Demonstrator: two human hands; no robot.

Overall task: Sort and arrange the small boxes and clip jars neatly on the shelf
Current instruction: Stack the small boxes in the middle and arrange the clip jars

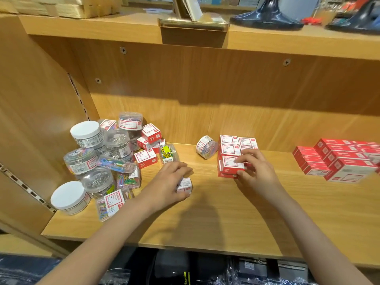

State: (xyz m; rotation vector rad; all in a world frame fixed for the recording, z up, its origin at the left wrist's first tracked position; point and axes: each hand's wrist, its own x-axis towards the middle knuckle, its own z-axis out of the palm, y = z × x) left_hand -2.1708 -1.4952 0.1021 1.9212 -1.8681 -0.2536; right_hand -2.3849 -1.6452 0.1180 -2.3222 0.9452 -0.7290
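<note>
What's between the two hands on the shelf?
Nothing but bare shelf wood. In the head view, the left hand holds a small box, and the right hand grips the box stack.

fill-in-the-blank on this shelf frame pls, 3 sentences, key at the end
1. The left hand grips one small ____ box.
2. The right hand touches the ____ box of the neat block.
3. The lone jar beside that block lies on its ____.

Missing: white; front; side
</note>
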